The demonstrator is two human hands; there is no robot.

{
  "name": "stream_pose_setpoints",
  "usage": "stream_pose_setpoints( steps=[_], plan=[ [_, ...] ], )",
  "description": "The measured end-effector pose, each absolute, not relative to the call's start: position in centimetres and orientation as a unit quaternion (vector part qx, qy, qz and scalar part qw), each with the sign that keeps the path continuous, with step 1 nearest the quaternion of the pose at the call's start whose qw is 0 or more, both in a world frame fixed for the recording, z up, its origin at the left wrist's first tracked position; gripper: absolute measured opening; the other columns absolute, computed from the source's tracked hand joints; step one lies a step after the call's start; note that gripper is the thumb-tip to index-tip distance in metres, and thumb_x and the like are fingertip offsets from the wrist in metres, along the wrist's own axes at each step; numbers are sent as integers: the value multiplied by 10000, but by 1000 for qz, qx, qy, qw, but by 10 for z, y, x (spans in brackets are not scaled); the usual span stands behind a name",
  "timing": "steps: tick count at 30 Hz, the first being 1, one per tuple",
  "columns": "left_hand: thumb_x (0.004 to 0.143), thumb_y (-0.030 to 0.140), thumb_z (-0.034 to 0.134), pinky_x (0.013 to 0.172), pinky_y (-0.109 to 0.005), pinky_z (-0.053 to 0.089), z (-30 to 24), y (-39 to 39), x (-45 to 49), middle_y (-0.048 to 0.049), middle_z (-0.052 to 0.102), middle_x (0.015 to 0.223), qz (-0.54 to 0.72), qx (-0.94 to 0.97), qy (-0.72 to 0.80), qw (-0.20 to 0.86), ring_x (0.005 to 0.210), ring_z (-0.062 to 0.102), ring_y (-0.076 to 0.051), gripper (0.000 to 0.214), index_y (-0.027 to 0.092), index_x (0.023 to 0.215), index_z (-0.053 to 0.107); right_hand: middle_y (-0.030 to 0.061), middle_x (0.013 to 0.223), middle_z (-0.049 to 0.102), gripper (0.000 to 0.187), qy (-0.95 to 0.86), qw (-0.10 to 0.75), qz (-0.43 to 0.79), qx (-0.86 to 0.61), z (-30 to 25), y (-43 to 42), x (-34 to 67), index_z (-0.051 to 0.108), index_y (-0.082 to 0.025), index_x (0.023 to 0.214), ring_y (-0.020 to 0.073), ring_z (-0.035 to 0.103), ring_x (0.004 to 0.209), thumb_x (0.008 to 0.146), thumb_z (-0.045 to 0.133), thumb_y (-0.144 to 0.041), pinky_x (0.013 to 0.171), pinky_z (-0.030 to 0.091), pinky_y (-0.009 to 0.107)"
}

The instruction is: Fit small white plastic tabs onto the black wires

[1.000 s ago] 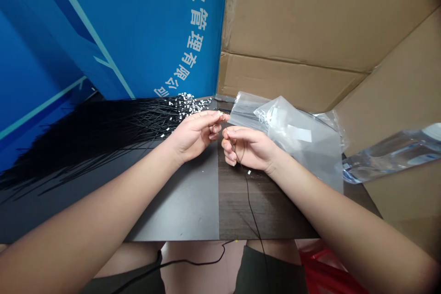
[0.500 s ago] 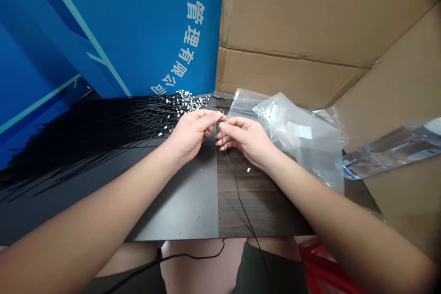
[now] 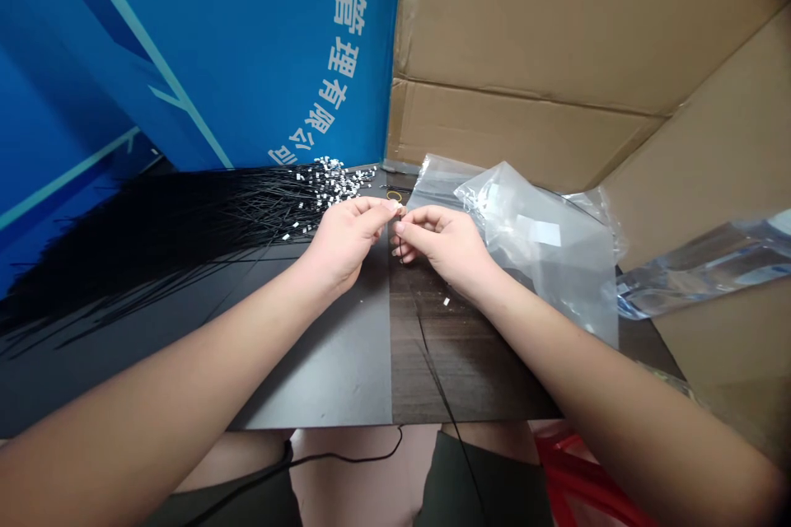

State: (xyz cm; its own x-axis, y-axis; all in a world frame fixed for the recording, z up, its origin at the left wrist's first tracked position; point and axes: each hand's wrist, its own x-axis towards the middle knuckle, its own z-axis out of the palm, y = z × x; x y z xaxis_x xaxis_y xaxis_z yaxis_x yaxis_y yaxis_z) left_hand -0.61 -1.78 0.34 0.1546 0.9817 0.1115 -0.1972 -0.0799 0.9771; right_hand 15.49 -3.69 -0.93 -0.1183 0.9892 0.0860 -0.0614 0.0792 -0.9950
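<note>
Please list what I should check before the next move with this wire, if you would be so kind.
Left hand and right hand meet at the end of the thin black wire: ok.
Wire runs free across the table, apart from the bundle of black wires: ok.
Small white connector seated on the wire end: cannot tell, too small.
Stray white piece off the table: not ok, it lies by the right wrist.
Clear plastic bag open: cannot tell.

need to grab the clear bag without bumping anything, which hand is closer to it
Right. The right hand sits at the near edge of the clear plastic bag, while the left hand is farther away, on the other side of the right hand.
</note>
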Motion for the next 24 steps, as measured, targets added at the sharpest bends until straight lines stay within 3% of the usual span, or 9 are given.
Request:
stream_pose_setpoints(
  steps=[8,15,24],
  plan=[
    [743,357,850,618,-295,353,4,-17,-7,-5,623,644,522,511,391,560,594,421,-107,195,176,729,782,37,737,758,133,-511,496,537,-452,-5,-36,154,697,-171,788,126,703,608,799,806,-247,576,579,247],
    [748,338,868,600,-263,365,-1,-10,-12,-71,757,935,537,477,399,570,651,475,-90,188,165,796,813,48,750,763,75,-483,484,581,-442,-3,-38,155,710,-164,807,143,718,606,791,765,-212,578,606,269],
    [676,269,900,596,-242,407,2,-11,-12,-63,735,837,505,431,387,640,683,536,-98,189,131,780,824,37,719,740,102,-451,456,652,-405,4,-40,158,725,-156,791,135,675,557,790,774,-246,521,604,278]
  ],
)
